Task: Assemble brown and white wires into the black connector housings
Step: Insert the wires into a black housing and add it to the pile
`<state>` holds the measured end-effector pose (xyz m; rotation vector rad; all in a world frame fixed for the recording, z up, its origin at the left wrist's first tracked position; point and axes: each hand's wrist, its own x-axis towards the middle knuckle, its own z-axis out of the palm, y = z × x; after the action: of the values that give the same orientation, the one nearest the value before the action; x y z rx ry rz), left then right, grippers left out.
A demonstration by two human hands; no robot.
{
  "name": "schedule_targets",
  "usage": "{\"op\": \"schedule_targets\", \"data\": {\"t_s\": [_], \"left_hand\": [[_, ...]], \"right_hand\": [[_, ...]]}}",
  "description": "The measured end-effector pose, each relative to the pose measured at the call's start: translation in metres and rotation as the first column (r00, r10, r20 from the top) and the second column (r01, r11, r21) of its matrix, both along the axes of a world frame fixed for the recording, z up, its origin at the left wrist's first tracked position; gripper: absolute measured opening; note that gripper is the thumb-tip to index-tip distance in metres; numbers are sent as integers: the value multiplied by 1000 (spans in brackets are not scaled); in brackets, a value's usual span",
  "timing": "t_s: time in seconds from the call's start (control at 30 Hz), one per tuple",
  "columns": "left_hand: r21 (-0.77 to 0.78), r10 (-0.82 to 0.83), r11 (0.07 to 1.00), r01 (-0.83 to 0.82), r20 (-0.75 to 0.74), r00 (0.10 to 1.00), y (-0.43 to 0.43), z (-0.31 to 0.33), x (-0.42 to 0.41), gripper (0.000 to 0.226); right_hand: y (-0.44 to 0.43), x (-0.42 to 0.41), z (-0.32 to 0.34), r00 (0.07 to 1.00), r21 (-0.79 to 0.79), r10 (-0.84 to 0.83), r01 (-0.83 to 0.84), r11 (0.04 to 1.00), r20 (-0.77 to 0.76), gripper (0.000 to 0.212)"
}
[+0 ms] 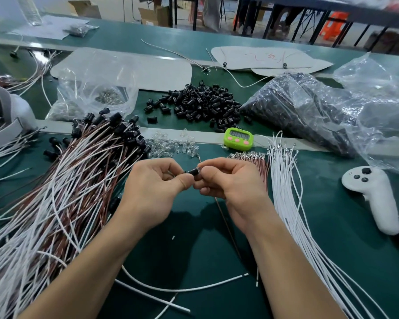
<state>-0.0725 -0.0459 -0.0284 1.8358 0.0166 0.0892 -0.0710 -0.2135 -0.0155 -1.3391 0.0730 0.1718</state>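
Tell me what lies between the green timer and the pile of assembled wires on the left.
Head view: small clear bulbs lie scattered between the green timer and the pile of assembled wires.

Both forearms reach in from the near edge, and the hands meet in the middle. The left hand (152, 187) and right hand (230, 180), fingers curled, pinch one black connector housing (192, 172) between them.

Black connector housing (192, 172) mostly hidden by left hand (152, 192) and right hand (230, 183) pinching it, wire entry not visible; green timer (238, 138) digits unreadable; assembled wire pile (55, 192) and white wires (293, 203) cut off at frame edges.
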Motion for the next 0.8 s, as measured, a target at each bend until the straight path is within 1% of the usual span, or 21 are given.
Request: {"op": "schedule_targets", "data": {"t_s": [0.13, 0.2, 0.33, 0.4, 0.47, 0.5, 0.53, 0.6, 0.63, 0.67, 0.73, 0.8], "left_hand": [[-34, -51, 998, 52, 25, 998, 0, 1, 0, 24], [-15, -64, 998, 64, 35, 997, 1, 0, -1, 27], [62, -103, 993, 100, 40, 994, 1, -1, -5, 34], [75, -103, 992, 100, 34, 994, 0, -2, -7, 35], [88, -93, 992, 89, 37, 995, -1, -3, -7, 36], [120, -91, 989, 87, 36, 995, -2, -3, -7, 36], [189, -92, 978, 84, 35, 995, -4, -3, -7, 36], [378, -95, 923, 74, 37, 995, -6, -3, -6, 34], [417, -96, 906, 70, 41, 995, -7, -4, -6, 32], [410, -100, 909, 72, 46, 994, -7, -4, -5, 29], [336, -116, 938, 88, 63, 991, -6, -6, -3, 24], [274, -114, 958, 87, 86, 990, -4, -5, -3, 23]], "right_hand": [[1, -2, 1, 999, -18, 40, -41, 999, -27, 15], [0, -2, 2, 999, -85, 37, -35, 996, 12, 17], [-2, -1, 1, 994, -230, 5, 21, 973, 113, 27], [-3, -2, 1, 989, -269, 16, 25, 963, 149, 30], [-3, -2, 0, 985, -263, 19, 27, 964, 170, 31], [-3, -2, -1, 984, -261, 10, 37, 965, 175, 31], [-3, -1, -1, 984, -271, -3, 52, 961, 177, 30], [-4, 1, -3, 986, -309, -25, 76, 948, 167, 28], [-4, 1, -4, 988, -312, -26, 73, 947, 151, 26], [-3, 2, -5, 992, -292, -10, 47, 955, 126, 25], [-1, 2, -4, 994, -241, 75, -55, 969, 76, 18], [2, 1, -4, 987, -257, 135, -110, 960, 84, 15]]}}
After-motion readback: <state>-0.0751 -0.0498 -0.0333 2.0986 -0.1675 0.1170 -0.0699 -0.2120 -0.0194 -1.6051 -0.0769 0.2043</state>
